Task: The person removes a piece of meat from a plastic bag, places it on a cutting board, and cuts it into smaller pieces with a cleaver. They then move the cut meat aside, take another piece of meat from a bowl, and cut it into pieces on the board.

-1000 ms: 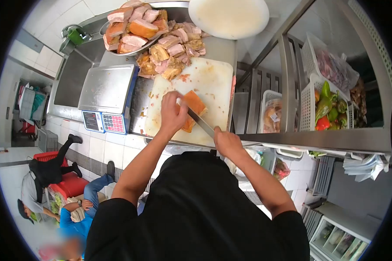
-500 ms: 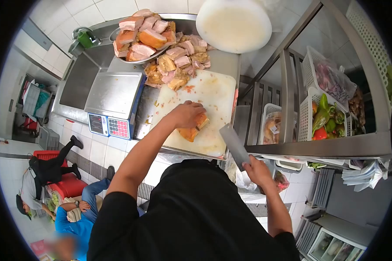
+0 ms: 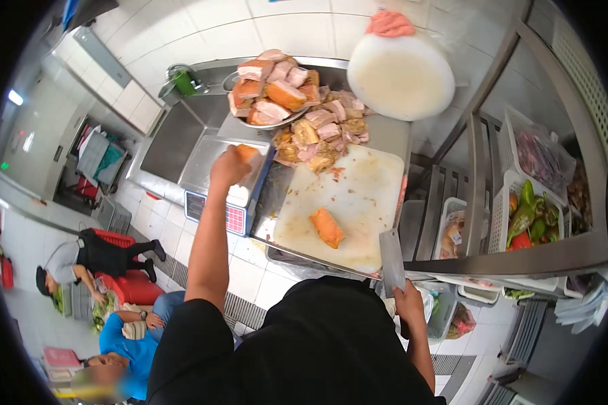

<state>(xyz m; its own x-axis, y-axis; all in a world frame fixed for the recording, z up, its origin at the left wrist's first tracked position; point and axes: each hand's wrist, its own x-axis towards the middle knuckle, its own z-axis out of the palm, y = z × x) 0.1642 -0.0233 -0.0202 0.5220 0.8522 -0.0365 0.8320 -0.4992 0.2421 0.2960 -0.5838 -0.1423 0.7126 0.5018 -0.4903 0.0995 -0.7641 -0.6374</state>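
My left hand (image 3: 230,169) is closed on a piece of roast pork (image 3: 248,153) over the steel platform of the digital scale (image 3: 200,177). Its fingertips are partly hidden behind the hand and the meat. A second piece of pork (image 3: 327,227), orange-brown on top, lies on the white cutting board (image 3: 368,182) among small scraps. In my right hand (image 3: 410,304) is the handle of a cleaver (image 3: 392,260), its blade upright by the board's right front corner. Cut pork chunks (image 3: 324,131) are heaped behind the board, beside a metal bowl (image 3: 270,125) piled with larger pieces (image 3: 286,94).
A sink (image 3: 172,145) lies left of the scale. A round white board (image 3: 402,77) leans at the wall with a pink cloth (image 3: 390,24) on top. On the right, a metal rack holds baskets of peppers (image 3: 530,219). Two people (image 3: 125,344) are at the lower left.
My left hand has moved left from the cutting board to the scale with one pork piece, leaving another on the board. The cleaver stays in my right hand; the view has shifted.
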